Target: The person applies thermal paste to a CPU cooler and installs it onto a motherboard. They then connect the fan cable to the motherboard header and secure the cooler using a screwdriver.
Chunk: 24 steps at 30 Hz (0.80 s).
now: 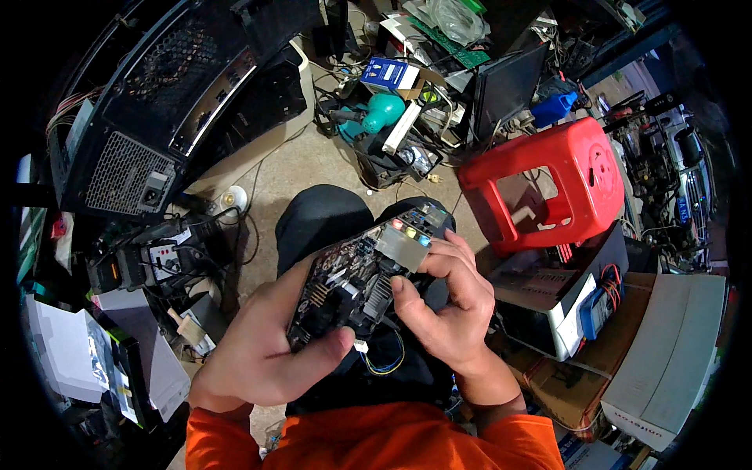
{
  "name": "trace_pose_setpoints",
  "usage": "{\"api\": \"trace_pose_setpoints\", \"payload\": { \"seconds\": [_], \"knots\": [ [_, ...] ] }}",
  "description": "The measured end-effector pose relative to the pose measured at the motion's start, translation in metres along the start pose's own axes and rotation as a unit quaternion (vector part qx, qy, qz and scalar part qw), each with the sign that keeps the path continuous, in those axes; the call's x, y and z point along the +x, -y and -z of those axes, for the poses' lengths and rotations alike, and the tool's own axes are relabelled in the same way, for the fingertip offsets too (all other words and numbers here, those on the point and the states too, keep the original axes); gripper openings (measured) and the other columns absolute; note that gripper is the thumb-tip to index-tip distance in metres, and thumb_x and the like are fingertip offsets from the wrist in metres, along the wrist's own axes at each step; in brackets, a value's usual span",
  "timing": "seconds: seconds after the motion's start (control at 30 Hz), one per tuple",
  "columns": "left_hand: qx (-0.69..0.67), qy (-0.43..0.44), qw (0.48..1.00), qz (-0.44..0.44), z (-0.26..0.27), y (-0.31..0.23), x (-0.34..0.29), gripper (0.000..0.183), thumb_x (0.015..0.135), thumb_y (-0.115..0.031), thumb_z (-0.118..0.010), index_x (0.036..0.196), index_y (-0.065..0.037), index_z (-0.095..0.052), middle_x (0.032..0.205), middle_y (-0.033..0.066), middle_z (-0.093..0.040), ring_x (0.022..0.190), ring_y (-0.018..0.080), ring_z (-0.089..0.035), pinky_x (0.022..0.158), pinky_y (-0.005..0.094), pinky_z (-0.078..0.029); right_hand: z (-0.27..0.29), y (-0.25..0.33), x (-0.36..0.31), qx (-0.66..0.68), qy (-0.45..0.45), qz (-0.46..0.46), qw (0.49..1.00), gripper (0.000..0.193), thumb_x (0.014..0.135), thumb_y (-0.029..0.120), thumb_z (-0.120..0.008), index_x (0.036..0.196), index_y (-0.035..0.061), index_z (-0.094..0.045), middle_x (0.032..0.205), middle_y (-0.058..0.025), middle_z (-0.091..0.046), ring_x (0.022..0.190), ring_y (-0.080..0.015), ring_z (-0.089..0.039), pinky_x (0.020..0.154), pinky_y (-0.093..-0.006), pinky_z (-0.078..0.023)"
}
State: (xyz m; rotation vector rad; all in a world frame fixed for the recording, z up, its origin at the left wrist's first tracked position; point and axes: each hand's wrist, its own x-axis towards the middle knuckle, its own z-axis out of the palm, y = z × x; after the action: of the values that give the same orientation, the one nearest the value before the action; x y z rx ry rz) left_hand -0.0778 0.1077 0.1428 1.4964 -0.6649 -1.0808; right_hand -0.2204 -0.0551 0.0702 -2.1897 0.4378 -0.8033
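A dark computer motherboard point(333, 274) is held tilted above my lap, its component side facing up. Coloured audio jacks point(410, 232) and a silvery metal block point(403, 249) show at its upper right. My left hand point(270, 337) grips the lower left side, thumb over the near corner and fingers hidden beneath. My right hand point(450, 301) is closed on the right edge, its thumb beside a grey ribbed heatsink point(377, 301) and its fingers bent at the jack end. Below the board hangs a white plug point(360, 345) with thin yellow and blue wires point(395, 362).
A black computer case point(176, 160) stands at far left. A red plastic stool point(580, 188) lies tipped at right, near cardboard boxes point(662, 352) and a blue meter point(599, 305). Ahead are a teal lamp-like object point(382, 112) and cluttered parts. Cables point(249, 235) trail on the left floor.
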Motion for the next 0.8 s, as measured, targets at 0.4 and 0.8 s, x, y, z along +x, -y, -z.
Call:
{"api": "trace_pose_setpoints", "payload": {
  "seconds": [0.4,0.8],
  "knots": [
    [0.100,0.025,0.994,-0.041,0.000,0.005,-0.005,0.062,0.085,-0.010,-0.065,0.141,0.007,-0.043,0.119,0.0225,-0.064,0.108,0.0269,-0.065,0.093,0.0337,-0.050,-0.006,-0.009,-0.010,0.099,-0.021,-0.023,0.995,0.023,0.074,0.002,-0.078,0.090,-0.0009,-0.063,0.099,-0.0163,-0.070,0.096,-0.0308,-0.069,0.101,-0.0471,-0.045],
    [0.341,-0.035,0.852,-0.395,-0.067,0.021,-0.032,0.046,0.081,-0.006,-0.070,0.123,0.006,-0.059,0.125,0.0309,-0.060,0.104,0.0432,-0.068,0.078,0.0426,-0.061,-0.008,-0.020,-0.062,0.346,-0.135,-0.074,0.926,0.018,0.086,0.011,-0.073,0.096,0.0001,-0.062,0.123,-0.0249,-0.058,0.119,-0.0410,-0.058,0.104,-0.0547,-0.042]
  ]
}}
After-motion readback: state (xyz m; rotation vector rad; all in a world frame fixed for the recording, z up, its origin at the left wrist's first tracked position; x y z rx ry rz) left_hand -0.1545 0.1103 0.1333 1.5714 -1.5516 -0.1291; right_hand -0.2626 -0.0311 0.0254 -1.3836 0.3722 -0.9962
